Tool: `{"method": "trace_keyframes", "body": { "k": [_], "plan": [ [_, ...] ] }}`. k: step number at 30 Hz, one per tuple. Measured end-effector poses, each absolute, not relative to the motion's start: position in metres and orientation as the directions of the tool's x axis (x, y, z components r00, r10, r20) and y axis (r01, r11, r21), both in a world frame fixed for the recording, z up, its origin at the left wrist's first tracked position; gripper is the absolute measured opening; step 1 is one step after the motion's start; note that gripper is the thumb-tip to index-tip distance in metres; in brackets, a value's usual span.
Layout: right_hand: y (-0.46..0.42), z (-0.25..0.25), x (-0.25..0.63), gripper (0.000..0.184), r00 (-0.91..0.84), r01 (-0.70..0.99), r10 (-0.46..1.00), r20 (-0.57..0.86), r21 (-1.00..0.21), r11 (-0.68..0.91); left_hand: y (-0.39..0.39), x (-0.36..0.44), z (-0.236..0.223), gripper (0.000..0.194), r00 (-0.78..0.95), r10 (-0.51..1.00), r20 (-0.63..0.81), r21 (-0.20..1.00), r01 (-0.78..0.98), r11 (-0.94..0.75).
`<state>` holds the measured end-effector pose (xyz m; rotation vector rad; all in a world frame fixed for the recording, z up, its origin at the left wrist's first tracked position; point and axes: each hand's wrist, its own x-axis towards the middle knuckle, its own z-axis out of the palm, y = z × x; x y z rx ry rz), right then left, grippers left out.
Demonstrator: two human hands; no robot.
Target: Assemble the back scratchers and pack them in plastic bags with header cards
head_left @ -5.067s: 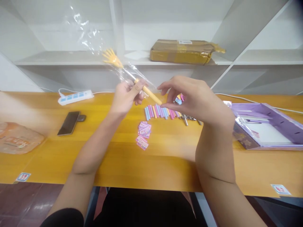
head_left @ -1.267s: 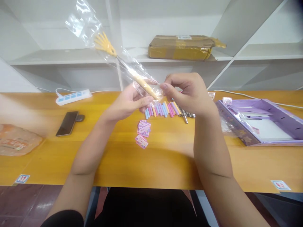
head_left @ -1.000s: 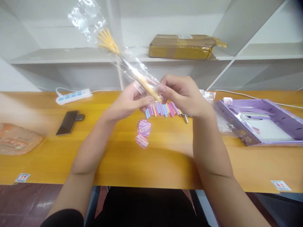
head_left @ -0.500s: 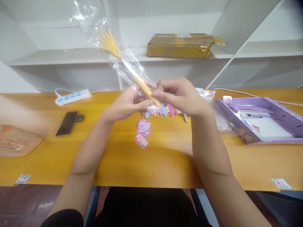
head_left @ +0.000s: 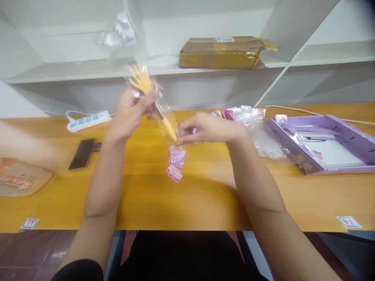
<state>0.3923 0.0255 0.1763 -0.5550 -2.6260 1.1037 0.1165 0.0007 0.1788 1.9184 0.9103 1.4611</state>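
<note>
A yellow back scratcher (head_left: 168, 127) with a hand-shaped head and a metal rod is inside a clear plastic bag (head_left: 124, 29), held slanting above the table. My left hand (head_left: 131, 111) is closed around it through the plastic, just below the head. My right hand (head_left: 202, 128) makes a pinch on the bag at the lower end of the handle; its fingertips are slightly blurred. Beneath the handle's end lie several small pink-and-purple cards (head_left: 175, 166). The row of coloured sticks is mostly hidden behind my right hand.
To the right are crumpled clear bags (head_left: 263, 134), colourful small pieces (head_left: 224, 113) and a purple box (head_left: 304, 162) with papers and a pen. A phone (head_left: 82, 154), power strip (head_left: 89, 121) and orange package (head_left: 22, 177) lie left. A taped carton (head_left: 219, 54) rests on the shelf.
My left hand has shifted from the handle up to just below the scratcher's head. The scratcher has come lower and left, and my right hand has moved left and down with its handle end.
</note>
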Motion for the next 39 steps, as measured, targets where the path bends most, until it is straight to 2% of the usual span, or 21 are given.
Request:
{"method": "trace_keyframes", "body": {
  "k": [2,5,8,11,16,18,21,24,27,31,33,37,39],
  "plan": [
    [0.025,0.166,0.375,0.044,-0.911,0.309,0.413,-0.005,-0.672,0.673,0.007,0.103,0.180,0.047,0.113,0.726,0.678,0.699,0.204,-0.685],
    [0.019,0.148,0.344,0.028,-0.913,0.400,0.364,-0.185,-0.580,0.709,0.004,0.090,0.186,0.046,0.130,0.661,0.739,0.623,0.239,-0.745],
    [0.010,0.130,0.318,0.017,-0.904,0.423,0.289,-0.314,-0.562,0.711,-0.015,0.088,0.195,0.038,0.220,0.735,0.642,0.633,0.388,-0.670],
    [0.004,0.115,0.302,0.018,-0.901,0.416,0.243,-0.359,-0.559,0.717,-0.037,0.095,0.205,0.030,0.264,0.823,0.503,0.634,0.534,-0.559],
    [0.004,0.104,0.294,0.020,-0.871,0.445,0.224,-0.437,-0.509,0.737,-0.049,0.104,0.212,0.023,0.285,0.815,0.504,0.585,0.582,-0.565],
    [0.009,0.108,0.300,0.020,-0.846,0.488,0.265,-0.463,-0.471,0.734,-0.050,0.105,0.212,0.019,0.294,0.810,0.507,0.552,0.611,-0.567],
    [0.020,0.120,0.317,0.043,-0.771,0.607,0.418,-0.481,-0.355,0.711,-0.051,0.105,0.212,0.015,0.286,0.804,0.522,0.514,0.647,-0.564],
    [0.032,0.128,0.330,0.054,-0.672,0.710,0.562,-0.483,-0.204,0.674,-0.051,0.105,0.212,0.016,0.275,0.802,0.530,0.482,0.680,-0.552],
    [0.039,0.126,0.331,0.059,-0.588,0.756,0.598,-0.545,-0.107,0.646,-0.051,0.105,0.211,0.013,0.254,0.794,0.552,0.483,0.679,-0.553],
    [0.046,0.116,0.326,0.067,-0.560,0.761,0.566,-0.605,-0.106,0.640,-0.052,0.104,0.210,0.001,0.241,0.771,0.590,0.512,0.626,-0.588],
    [0.049,0.111,0.327,0.067,-0.563,0.761,0.555,-0.613,-0.123,0.636,-0.054,0.104,0.212,0.006,0.242,0.776,0.583,0.529,0.611,-0.589],
    [0.055,0.109,0.334,0.048,-0.563,0.767,0.563,-0.606,-0.129,0.628,-0.056,0.105,0.214,0.013,0.219,0.784,0.581,0.566,0.582,-0.583],
    [0.056,0.110,0.336,0.045,-0.569,0.768,0.576,-0.588,-0.127,0.628,-0.054,0.104,0.213,0.017,0.230,0.776,0.587,0.564,0.571,-0.596]
  ]
}}
